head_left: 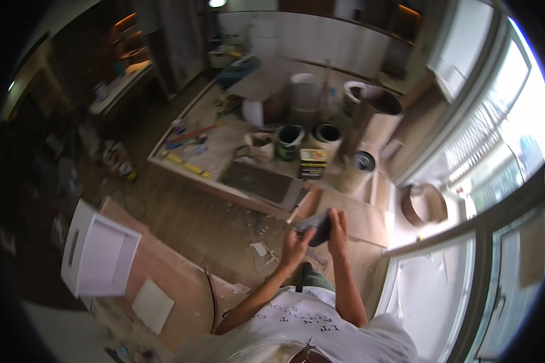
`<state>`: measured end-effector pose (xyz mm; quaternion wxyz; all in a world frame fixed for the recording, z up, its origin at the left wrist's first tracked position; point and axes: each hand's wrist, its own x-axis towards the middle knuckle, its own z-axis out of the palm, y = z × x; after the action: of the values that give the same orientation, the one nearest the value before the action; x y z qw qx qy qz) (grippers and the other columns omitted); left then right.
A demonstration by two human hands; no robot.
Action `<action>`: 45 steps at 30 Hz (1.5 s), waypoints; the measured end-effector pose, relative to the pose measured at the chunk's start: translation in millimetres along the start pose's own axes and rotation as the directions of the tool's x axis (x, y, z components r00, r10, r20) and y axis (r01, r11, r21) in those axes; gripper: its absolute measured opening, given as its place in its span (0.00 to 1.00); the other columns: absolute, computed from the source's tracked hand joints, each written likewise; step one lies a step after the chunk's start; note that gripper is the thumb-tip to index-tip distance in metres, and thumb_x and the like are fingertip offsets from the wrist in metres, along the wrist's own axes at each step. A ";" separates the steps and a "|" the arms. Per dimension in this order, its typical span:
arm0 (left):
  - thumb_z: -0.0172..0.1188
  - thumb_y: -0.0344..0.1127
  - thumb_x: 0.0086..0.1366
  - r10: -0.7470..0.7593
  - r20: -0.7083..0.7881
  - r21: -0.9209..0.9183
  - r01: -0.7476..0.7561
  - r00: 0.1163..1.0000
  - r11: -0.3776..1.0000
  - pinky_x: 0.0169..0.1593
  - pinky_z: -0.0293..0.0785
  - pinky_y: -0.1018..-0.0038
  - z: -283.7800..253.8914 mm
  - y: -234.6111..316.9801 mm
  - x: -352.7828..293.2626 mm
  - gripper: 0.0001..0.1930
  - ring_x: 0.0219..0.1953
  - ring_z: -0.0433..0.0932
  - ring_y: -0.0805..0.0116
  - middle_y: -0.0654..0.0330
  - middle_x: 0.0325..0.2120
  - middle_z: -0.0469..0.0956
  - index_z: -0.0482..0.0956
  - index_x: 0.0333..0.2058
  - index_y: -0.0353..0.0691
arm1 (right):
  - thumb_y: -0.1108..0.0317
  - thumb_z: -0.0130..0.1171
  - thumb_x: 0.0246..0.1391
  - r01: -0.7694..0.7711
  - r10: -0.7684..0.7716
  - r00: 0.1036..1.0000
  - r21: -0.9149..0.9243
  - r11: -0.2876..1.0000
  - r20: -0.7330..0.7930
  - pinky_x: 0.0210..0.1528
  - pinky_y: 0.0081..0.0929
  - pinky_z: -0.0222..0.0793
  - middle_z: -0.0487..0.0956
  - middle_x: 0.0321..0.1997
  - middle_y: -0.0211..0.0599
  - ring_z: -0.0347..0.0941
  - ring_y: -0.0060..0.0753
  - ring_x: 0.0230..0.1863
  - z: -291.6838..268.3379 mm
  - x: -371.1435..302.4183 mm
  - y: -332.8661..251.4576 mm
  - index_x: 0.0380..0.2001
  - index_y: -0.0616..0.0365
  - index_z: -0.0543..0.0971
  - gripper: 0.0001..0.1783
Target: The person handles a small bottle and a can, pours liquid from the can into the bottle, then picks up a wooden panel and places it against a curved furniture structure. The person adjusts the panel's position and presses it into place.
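Note:
Both of my hands are in front of my body, holding a dark grey, flat, bent piece [321, 228] that looks like a sheet of sandpaper, though blur hides its exact kind. My left hand [296, 243] grips its near left end, thumb on top. My right hand [338, 231] has its fingers closed along the right edge. Beyond them a dark flat board [259, 181] lies on the low platform [224, 195], and a yellow and black box [313, 163] stands behind it.
A green bucket [289, 142], a tall brown cylinder [374, 121] and a shorter can [358, 166] stand on the platform, with a yellow level [188, 165] at left. A white drawer box [103, 251] rests on brown sheeting [163, 257] at left. Windows [502, 151] line the right.

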<state>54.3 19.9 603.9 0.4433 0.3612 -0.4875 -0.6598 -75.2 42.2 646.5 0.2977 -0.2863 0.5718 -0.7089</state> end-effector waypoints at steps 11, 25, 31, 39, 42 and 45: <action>0.63 0.36 0.64 0.419 -0.047 0.608 -0.307 0.907 0.732 0.34 0.77 0.64 -12.3 40.2 17.1 0.18 0.29 0.82 0.50 0.44 0.30 0.81 0.76 0.47 0.29 | 0.64 0.49 0.70 0.260 -0.112 0.933 -0.425 0.867 0.343 0.37 0.28 0.65 0.75 0.25 0.35 0.71 0.29 0.29 -10.3 33.1 12.5 0.33 0.57 0.75 0.12; 0.61 0.31 0.60 0.477 -0.254 0.749 -0.141 0.841 0.647 0.31 0.78 0.58 -37.0 24.9 28.0 0.16 0.27 0.81 0.47 0.44 0.29 0.80 0.76 0.45 0.30 | 0.66 0.48 0.68 0.513 -0.167 0.799 -0.511 0.689 0.578 0.31 0.40 0.66 0.75 0.26 0.44 0.71 0.41 0.28 34.5 38.2 60.4 0.36 0.62 0.74 0.11; 0.59 0.29 0.60 0.381 -0.350 0.711 -0.022 0.856 0.702 0.31 0.77 0.57 -54.2 22.1 10.9 0.16 0.26 0.81 0.48 0.44 0.28 0.79 0.74 0.46 0.30 | 0.62 0.48 0.70 0.548 -0.338 0.763 -0.275 0.790 0.551 0.36 0.29 0.64 0.71 0.26 0.33 0.66 0.32 0.28 52.0 31.2 100.4 0.36 0.60 0.74 0.13; 0.58 0.29 0.60 0.400 -0.398 0.715 0.006 0.825 0.699 0.31 0.76 0.56 -80.4 7.3 -5.2 0.16 0.28 0.79 0.47 0.47 0.27 0.76 0.72 0.47 0.31 | 0.58 0.48 0.71 -0.450 0.406 0.799 -0.007 0.893 0.443 0.31 0.18 0.59 0.69 0.27 0.25 0.61 0.16 0.27 88.3 -2.7 104.6 0.35 0.53 0.71 0.12; 0.57 0.29 0.61 0.364 -0.390 0.703 0.019 0.846 0.710 0.32 0.76 0.56 -86.8 10.2 -10.7 0.15 0.29 0.80 0.47 0.47 0.27 0.77 0.72 0.46 0.32 | 0.60 0.50 0.69 -0.545 0.501 0.766 -0.008 0.839 0.403 0.30 0.17 0.59 0.69 0.28 0.25 0.61 0.16 0.27 92.4 -12.4 101.2 0.34 0.53 0.71 0.10; 0.59 0.28 0.60 0.421 -0.382 0.729 -0.012 0.822 0.684 0.29 0.77 0.57 -92.6 6.5 -11.5 0.15 0.27 0.80 0.46 0.46 0.29 0.76 0.72 0.45 0.31 | 0.62 0.51 0.67 -0.602 0.503 0.692 0.030 0.798 0.517 0.29 0.17 0.58 0.70 0.28 0.23 0.60 0.16 0.25 79.0 0.2 128.5 0.33 0.52 0.71 0.09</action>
<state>144.0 -0.1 586.3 0.4661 0.6027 -0.6009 -0.2416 -4.1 -30.2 534.9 0.6578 -0.2370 0.4647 -0.5433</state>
